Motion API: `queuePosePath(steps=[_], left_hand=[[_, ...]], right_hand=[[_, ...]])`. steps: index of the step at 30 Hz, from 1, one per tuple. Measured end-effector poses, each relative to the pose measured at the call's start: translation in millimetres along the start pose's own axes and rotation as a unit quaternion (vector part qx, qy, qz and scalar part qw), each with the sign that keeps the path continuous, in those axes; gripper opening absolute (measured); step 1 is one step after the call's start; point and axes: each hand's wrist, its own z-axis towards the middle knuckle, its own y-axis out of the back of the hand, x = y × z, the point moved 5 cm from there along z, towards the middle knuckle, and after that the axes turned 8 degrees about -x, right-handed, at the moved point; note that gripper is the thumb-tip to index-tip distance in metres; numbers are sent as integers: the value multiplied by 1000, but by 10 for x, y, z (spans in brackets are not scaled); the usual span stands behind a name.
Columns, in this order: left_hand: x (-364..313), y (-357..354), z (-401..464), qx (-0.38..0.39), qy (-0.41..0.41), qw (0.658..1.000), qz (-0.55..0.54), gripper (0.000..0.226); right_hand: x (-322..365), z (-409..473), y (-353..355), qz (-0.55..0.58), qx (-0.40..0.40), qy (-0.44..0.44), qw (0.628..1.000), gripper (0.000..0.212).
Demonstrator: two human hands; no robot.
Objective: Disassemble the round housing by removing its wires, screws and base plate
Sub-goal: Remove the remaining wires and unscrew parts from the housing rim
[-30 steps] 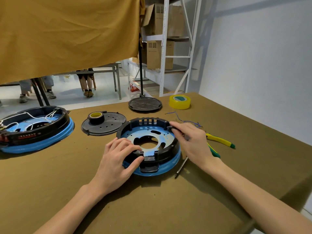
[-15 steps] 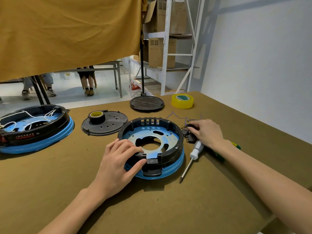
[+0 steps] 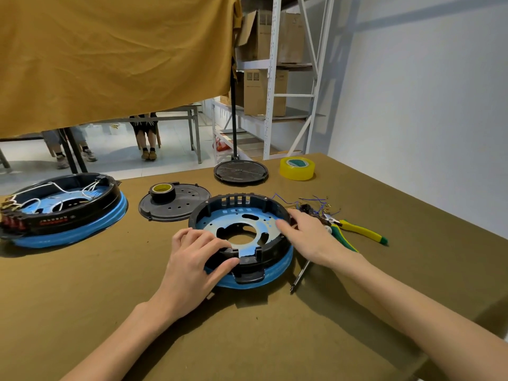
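I see the round housing [image 3: 242, 237] sitting mid-surface [image 3: 82, 284]. My left hand [image 3: 192, 262] curls its grip round the near rim; my right hand [image 3: 308, 237] rests loose-fingered on the far-right rim, holding nothing.

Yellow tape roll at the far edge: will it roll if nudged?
Probably not: the yellow tape roll lies flat on its side on the table, so a nudge should slide it. Likely light, being a hollow ring. Stood on edge, it would roll.

White wall [image 3: 412, 111], metal shelving [image 3: 275, 78] with cardboard boxes [image 3: 264, 92], mustard curtain [image 3: 110, 56] — pale floor [image 3: 115, 158] beyond
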Motion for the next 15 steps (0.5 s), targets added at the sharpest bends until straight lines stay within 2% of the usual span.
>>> queuePosePath(steps=[4, 6, 8, 9, 11, 13, 15], left_hand=[[18, 29, 14, 2, -10, 1000, 4, 56], [36, 35, 9, 1, -14, 1000, 15, 54], [39, 30, 5, -7, -18, 1000, 24, 52], [36, 23, 0, -11, -20, 999, 28, 52], [34, 5, -8, -17, -23, 999, 30, 53], [41, -5, -14, -21, -25, 999, 31, 52], [49, -10, -20, -22, -25, 999, 32, 51]], right_hand=[[-34, 5, -79, 35, 16, -4, 999, 32], [-150, 81, 42, 20, -29, -21, 999, 38], [-327, 210, 249, -87, -112, -29, 990, 37], [-416, 279, 323, -156, -125, -39, 979, 30], [-542, 418, 337, -244, -83, -64, 964, 30], [-577, 531, 279, -260, -42, -72, 962, 31], [-555, 629, 265, -251, -45, -65, 965, 29]])
